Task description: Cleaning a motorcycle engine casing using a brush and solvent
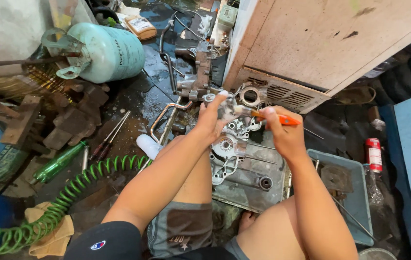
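The left hand is gripping a small metal casting, pale grey and cut with round bores, fingers wrapped over its near edge and holding it up off the floor. The right hand is clenched around an orange-handled brush, its head pointing straight at the casting, so the two grips are sitting close together with the part between them. Just beneath the left grip, a bigger engine cover is lying on a flat grey metal tray that rests between the person's knees.

That casting is looking stiff and fairly weighty for its size, and the wet sheen suggests it is slippery; the firm outer rim looks the safest place to hold, away from the bores and thin lugs. The brush is looking light, with a plastic handle that pinches easily near its middle.

Out to the left of the left grip, a coiled green air hose is snaking across the dark, wet floor, past two screwdrivers and a green glass bottle. Farther off that way, a pale green gas cylinder is lying on its side. Beyond both grips, a dirty white appliance housing is looming overhead. To the right of the right grip, a blue-grey plastic tray is sitting beside a red can.
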